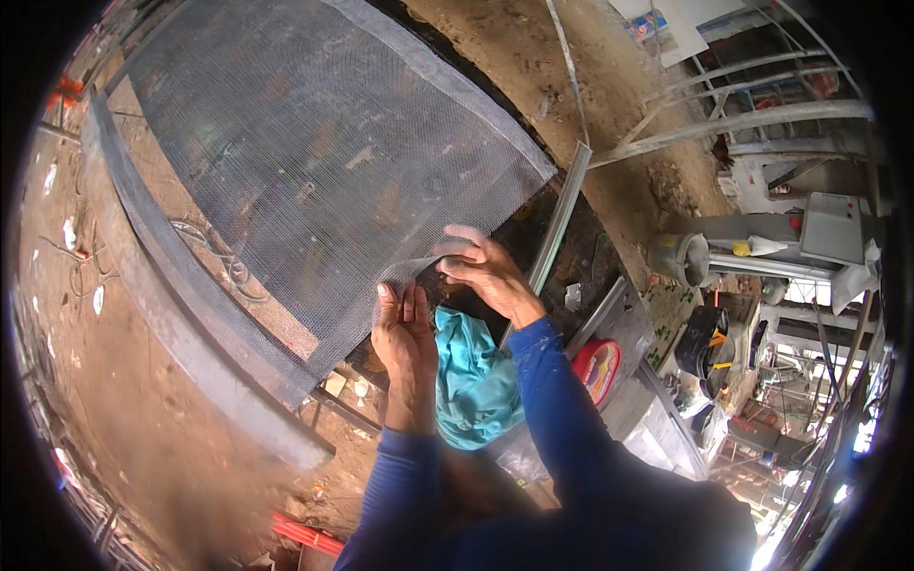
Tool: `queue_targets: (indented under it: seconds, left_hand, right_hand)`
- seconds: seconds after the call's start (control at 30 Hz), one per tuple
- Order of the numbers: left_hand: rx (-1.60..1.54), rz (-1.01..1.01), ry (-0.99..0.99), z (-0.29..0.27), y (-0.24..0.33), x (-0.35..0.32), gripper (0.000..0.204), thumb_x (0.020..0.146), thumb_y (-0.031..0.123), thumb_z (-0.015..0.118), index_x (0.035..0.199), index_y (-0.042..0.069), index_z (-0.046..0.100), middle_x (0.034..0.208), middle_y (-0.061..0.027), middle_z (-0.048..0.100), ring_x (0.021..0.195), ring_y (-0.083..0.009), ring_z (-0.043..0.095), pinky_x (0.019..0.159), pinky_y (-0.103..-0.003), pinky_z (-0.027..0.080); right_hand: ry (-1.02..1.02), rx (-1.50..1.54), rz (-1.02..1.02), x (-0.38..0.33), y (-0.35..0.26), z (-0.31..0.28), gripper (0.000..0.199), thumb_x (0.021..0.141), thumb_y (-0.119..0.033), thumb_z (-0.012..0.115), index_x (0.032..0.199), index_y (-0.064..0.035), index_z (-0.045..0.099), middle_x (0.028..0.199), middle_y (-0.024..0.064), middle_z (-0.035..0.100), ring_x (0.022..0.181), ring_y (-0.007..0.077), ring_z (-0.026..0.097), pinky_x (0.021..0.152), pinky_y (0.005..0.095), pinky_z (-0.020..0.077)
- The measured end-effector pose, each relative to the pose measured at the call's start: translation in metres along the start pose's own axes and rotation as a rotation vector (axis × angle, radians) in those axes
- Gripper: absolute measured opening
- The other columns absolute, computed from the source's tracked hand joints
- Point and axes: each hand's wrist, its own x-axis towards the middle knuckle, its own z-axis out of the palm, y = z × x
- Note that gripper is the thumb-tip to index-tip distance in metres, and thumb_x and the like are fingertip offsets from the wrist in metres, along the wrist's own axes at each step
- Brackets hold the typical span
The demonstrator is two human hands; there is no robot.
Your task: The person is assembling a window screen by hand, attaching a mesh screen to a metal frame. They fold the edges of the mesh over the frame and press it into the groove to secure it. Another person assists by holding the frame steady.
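A large sheet of grey wire mesh [324,152] lies spread over a dark surface in front of me. Its near edge curls up between my two hands. My left hand [407,338] is closed on that edge, thumb and fingertips pinching the mesh. To its right, my right hand [486,274] grips the raised part of the same edge, its upper fingers somewhat stretched and blurred. Below the hands rests a crumpled turquoise cloth [473,381]. A long metal profile [562,219] runs just beyond my right hand.
At left, a long grey beam [181,333] borders the mesh, with coiled wire [228,266] nearby. Right of my arm sits a red round container [597,369]. Farther right are a bucket [681,259] and a black and yellow tool bag [703,341]. Orange tubes [309,535] lie at the bottom.
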Motion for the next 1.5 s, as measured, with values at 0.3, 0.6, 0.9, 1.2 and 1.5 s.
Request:
queue_targets:
  seconds: [0.3, 0.6, 0.9, 1.2, 1.5]
  left_hand:
    - [0.02, 0.074, -0.061, -0.012, -0.006, 0.006, 0.039, 0.112, 0.025, 0.074, 0.133, -0.005, 0.062, 0.131, -0.0162, 0.068, 0.128, -0.0302, 0.07, 0.115, -0.047, 0.062]
    - [-0.014, 0.088, -0.06, -0.017, -0.014, 0.013, 0.036, 0.113, 0.023, 0.072, 0.129, -0.007, 0.063, 0.13, -0.0161, 0.068, 0.125, -0.0316, 0.071, 0.115, -0.048, 0.063]
    - [-0.009, 0.105, 0.026, -0.028, -0.014, 0.021, 0.028, 0.112, 0.017, 0.073, 0.125, -0.007, 0.067, 0.124, -0.013, 0.071, 0.108, -0.029, 0.078, 0.104, -0.045, 0.07]
    - [-0.043, 0.159, 0.09, -0.027, -0.024, 0.023, 0.03, 0.112, 0.017, 0.074, 0.125, -0.008, 0.065, 0.12, -0.0124, 0.07, 0.107, -0.0304, 0.079, 0.105, -0.046, 0.069]
    - [0.102, 0.074, 0.018, 0.001, -0.053, 0.031, 0.022, 0.11, 0.017, 0.077, 0.116, -0.003, 0.073, 0.116, -0.0136, 0.079, 0.113, -0.028, 0.08, 0.105, -0.042, 0.067]
  right_hand:
    - [-0.25, 0.152, -0.089, 0.032, 0.009, -0.022, 0.084, 0.101, -0.009, 0.084, 0.173, -0.0067, 0.04, 0.166, 0.0235, 0.057, 0.142, 0.0297, 0.064, 0.119, 0.0427, 0.0532]
    - [0.07, 0.14, -0.1, 0.042, 0.03, -0.008, 0.043, 0.1, -0.022, 0.09, 0.133, 0.0007, 0.074, 0.124, 0.0149, 0.079, 0.114, 0.0245, 0.077, 0.093, 0.0373, 0.0639]
    - [0.184, 0.038, -0.134, 0.048, 0.021, -0.003, 0.037, 0.097, -0.02, 0.092, 0.114, 0.0093, 0.078, 0.099, 0.0114, 0.078, 0.085, 0.0172, 0.075, 0.072, 0.0315, 0.0653]
    - [0.276, 0.085, -0.078, 0.05, 0.031, 0.005, 0.04, 0.095, -0.02, 0.094, 0.117, 0.0089, 0.076, 0.107, 0.0127, 0.078, 0.088, 0.0185, 0.074, 0.069, 0.0327, 0.0644]
    - [0.291, 0.019, -0.101, 0.05, 0.028, 0.01, 0.04, 0.096, -0.021, 0.093, 0.115, 0.0087, 0.075, 0.105, 0.012, 0.076, 0.085, 0.0186, 0.072, 0.068, 0.0308, 0.0634]
